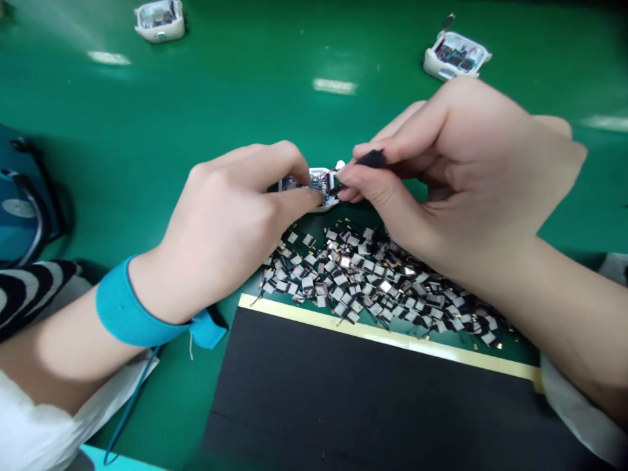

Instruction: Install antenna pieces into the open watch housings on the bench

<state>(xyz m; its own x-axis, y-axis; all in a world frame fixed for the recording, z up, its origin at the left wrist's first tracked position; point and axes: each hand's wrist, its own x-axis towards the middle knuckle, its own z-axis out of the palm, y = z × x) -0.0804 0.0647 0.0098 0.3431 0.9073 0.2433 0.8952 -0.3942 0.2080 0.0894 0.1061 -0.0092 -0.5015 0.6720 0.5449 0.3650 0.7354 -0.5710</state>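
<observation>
A small white casing with a circuit board inside lies on the green mat between my hands. My left hand holds it, with thumb and index finger reaching onto the board from the left. In my right hand a slim black tool is pinched between thumb and fingers. Its narrow dark tip meets the casing's right side, close to my left thumb; most of the tool is hidden, so its exact kind does not show. Thin wires and a round white piece show at the casing's right edge.
Many small black-and-silver parts with short leads lie piled below the casing. A black sheet edged with yellow tape is nearest me. Similar open casings stand at back left and back right. A blue wrist strap trails a cord.
</observation>
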